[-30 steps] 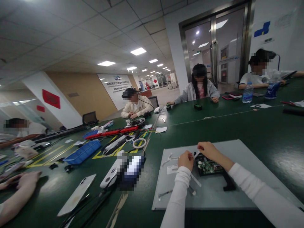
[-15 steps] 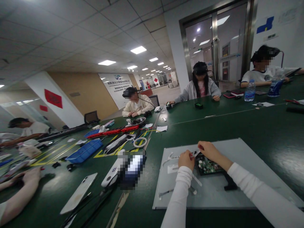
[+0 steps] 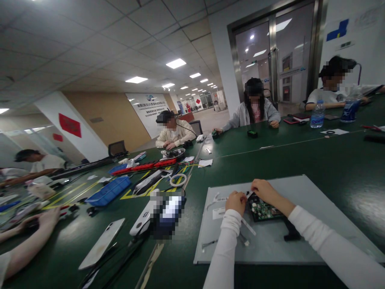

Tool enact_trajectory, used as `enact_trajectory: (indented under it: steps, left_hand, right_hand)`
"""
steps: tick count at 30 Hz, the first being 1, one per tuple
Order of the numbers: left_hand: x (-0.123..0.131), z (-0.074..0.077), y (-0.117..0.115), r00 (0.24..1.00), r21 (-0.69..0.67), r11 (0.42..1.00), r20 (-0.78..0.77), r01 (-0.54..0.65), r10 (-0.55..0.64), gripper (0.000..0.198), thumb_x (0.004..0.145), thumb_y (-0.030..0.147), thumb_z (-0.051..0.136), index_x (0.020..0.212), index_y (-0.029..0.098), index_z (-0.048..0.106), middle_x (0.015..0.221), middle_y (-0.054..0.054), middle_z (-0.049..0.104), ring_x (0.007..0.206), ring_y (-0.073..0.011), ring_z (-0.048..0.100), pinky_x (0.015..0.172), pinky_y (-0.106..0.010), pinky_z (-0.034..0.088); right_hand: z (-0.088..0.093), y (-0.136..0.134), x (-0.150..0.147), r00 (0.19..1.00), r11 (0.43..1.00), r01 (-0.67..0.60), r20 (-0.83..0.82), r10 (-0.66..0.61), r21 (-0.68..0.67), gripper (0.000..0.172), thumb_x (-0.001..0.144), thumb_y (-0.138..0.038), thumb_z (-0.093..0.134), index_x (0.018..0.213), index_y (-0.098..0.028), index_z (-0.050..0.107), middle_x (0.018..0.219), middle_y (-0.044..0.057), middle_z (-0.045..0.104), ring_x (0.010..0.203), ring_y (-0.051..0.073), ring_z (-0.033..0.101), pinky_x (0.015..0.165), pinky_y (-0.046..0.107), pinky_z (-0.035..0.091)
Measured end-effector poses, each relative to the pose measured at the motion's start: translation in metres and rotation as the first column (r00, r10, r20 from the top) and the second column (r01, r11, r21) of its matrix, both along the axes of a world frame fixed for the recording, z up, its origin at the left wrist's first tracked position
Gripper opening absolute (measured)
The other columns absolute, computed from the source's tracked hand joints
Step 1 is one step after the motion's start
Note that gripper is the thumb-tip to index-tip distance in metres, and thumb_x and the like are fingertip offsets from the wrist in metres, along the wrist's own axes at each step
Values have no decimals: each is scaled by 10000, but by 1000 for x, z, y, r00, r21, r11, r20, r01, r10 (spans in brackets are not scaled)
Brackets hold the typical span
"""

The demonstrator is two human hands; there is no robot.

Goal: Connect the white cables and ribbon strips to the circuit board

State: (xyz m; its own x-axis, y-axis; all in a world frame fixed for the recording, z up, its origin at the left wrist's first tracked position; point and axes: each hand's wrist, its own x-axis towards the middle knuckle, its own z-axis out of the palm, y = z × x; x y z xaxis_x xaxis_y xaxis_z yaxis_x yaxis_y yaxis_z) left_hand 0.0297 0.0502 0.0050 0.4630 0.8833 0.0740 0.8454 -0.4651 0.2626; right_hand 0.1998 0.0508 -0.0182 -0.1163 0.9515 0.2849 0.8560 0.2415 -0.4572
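A grey metal panel (image 3: 313, 216) lies flat on the green table in front of me. On it sits a small green circuit board (image 3: 263, 210) with a black bracket (image 3: 290, 233) beside it. My left hand (image 3: 236, 202) is closed in a pinch at the board's left edge. My right hand (image 3: 263, 188) is curled at the board's top edge, fingers pressed together on a small pale strip (image 3: 249, 194). The two hands nearly meet. What the left fingers hold is too small to make out.
A white phone (image 3: 100, 245) and a white tool (image 3: 141, 218) lie to the left, with a blue tray (image 3: 105, 192) and a tape roll (image 3: 178, 180) behind. Another person's hand (image 3: 48, 218) rests at far left. Several people sit across the table; a water bottle (image 3: 317, 114) stands far right.
My hands have stayed at the circuit board with hardly any shift. The other person's hand at the far left has moved up and to the right. The view has drifted slightly.
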Motion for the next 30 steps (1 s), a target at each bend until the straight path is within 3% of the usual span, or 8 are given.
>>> enact_trajectory:
  steps: [8,17,25,30]
  left_hand:
    - [-8,9,0,990,-34,990,-45,135,-136,349,742,82,403,883,262,666,928,-26,562,890,-141,499,814,-221,392]
    - [-10,18,-6,987,-62,989,-84,131,-136,351,771,97,408,951,279,647,954,-47,555,929,-158,470,821,-239,378]
    - [-12,15,-3,984,-53,991,-117,126,-131,369,762,98,428,969,328,629,926,-35,541,922,-168,466,775,-244,390]
    - [-12,16,-3,986,-45,990,-90,137,-141,329,774,118,435,941,307,646,939,-39,539,928,-167,461,789,-243,385]
  right_hand:
    - [6,-8,0,995,999,-43,85,44,-20,256,733,-72,410,763,-138,656,870,67,594,844,130,513,797,201,332]
    - [15,-19,4,984,1000,4,179,0,-23,262,768,-92,398,792,-138,655,901,93,584,894,174,470,815,270,315]
    - [17,-25,5,980,1000,-12,198,12,-3,275,777,-104,410,833,-212,657,946,49,569,920,161,447,790,269,294]
    - [16,-25,5,979,1000,10,202,-10,3,270,785,-105,407,814,-196,660,943,66,563,929,176,439,779,294,279]
